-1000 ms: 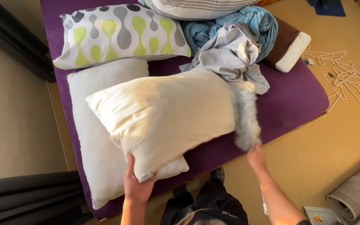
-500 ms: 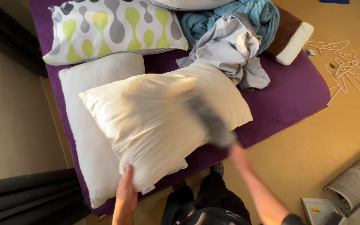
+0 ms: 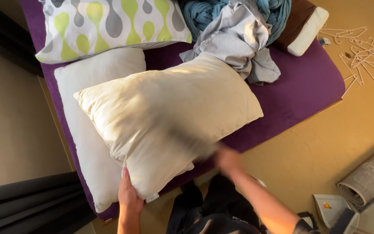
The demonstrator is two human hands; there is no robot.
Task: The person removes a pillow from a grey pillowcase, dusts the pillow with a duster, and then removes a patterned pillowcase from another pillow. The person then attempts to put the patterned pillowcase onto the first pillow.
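The pillow (image 3: 165, 125) lay mid-mattress (image 3: 299, 91). The left hand (image 3: 128, 195) pinched its 7 o'clock corner; the right hand (image 3: 227, 159), blurred at 5 o'clock, grip unclear. Firm, even pats would suit.

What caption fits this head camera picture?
Left hand grips a cream pillow on the purple bed; blurred right hand beside it.

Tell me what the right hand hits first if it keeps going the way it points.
Most likely the cream pillow. The right hand is blurred at the pillow's near edge, pointing up and left into it. Whether they already touch is unclear.
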